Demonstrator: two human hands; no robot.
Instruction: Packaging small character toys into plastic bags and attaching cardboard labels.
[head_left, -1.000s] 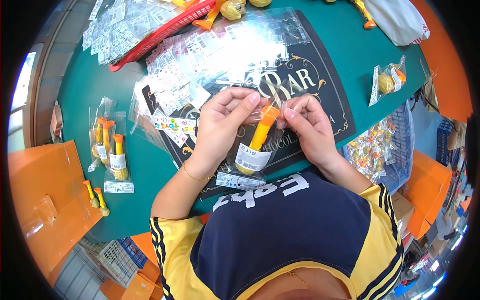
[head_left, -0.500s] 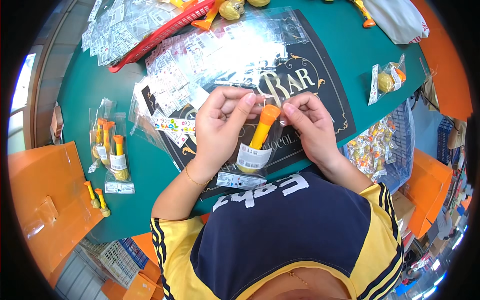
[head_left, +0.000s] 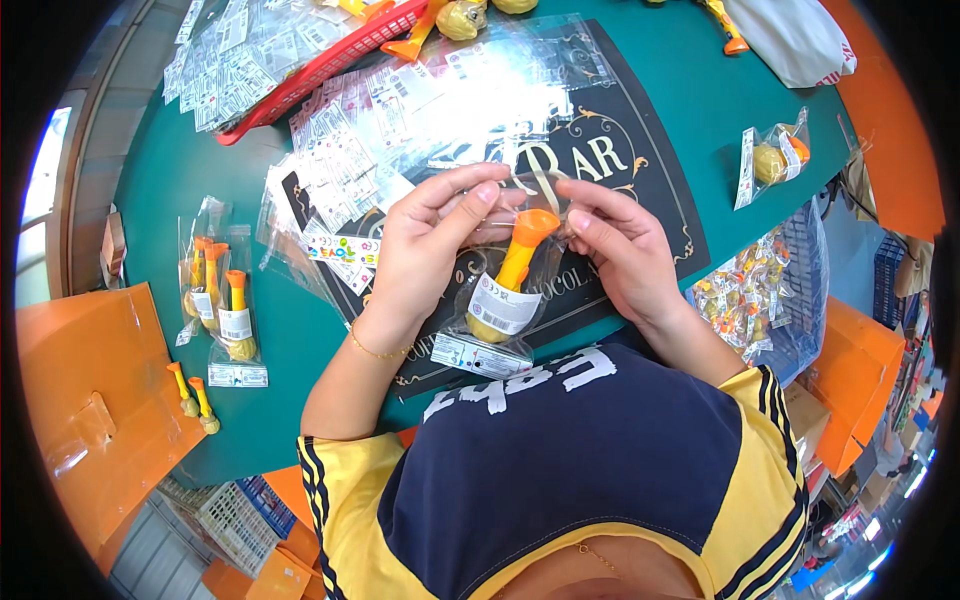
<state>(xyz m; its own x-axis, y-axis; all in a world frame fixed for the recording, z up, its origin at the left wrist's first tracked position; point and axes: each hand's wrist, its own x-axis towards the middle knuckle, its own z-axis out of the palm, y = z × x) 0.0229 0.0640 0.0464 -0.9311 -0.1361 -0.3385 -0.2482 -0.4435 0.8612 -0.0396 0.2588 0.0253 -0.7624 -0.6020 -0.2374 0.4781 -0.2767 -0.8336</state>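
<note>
Between my hands hangs a clear plastic bag (head_left: 484,355) with a yellow-and-orange toy (head_left: 512,268) inside. The toy has an orange flared end at the top, a white label round it and a gold rounded end at the bottom. My left hand (head_left: 440,230) pinches the bag's upper left edge between thumb and fingers. At the upper right edge, my right hand (head_left: 615,240) grips the same bag with thumb and fingertips. Under them lies a black printed mat (head_left: 655,170), with a pile of flat clear bags (head_left: 350,150) on its far left part.
A red basket (head_left: 320,80) with many flat bags stands far left. Several bagged toys (head_left: 238,325) and loose toys (head_left: 205,405) lie at left. One bagged toy (head_left: 775,160) rests far right. A blue bin (head_left: 805,310) of packed toys stands at the right below the green table (head_left: 690,80).
Both hands still hold the bag's top. The toy's lower end has shifted slightly left and shows more gold, and my right fingers have spread a little.
</note>
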